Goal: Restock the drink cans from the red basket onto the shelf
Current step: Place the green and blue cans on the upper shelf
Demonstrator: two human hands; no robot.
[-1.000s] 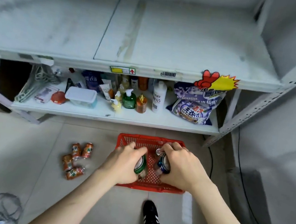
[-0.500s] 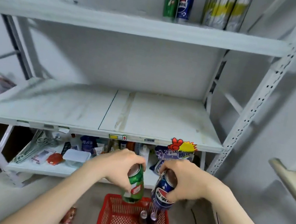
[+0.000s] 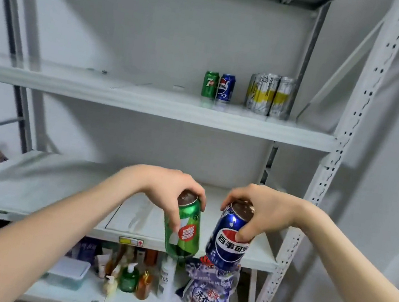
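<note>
Mid-carry, the left hand (image 3: pixel 173 193) clasps a green can (image 3: pixel 184 229) and the right hand (image 3: pixel 259 210) a blue can (image 3: pixel 227 239), both from above, bound, I judge, for the upper shelf (image 3: pixel 148 106) at twelve o'clock, beside the two cans (image 3: pixel 218 86) standing there.

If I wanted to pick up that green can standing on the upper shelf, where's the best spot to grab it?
Grip the green can around its upper body, coming from the front and left. It stands upright with open shelf on its left, while the blue can sits right against its other side, so fingers would not fit there. Judging by the view, a top-down wrap near the rim should also work.
</note>
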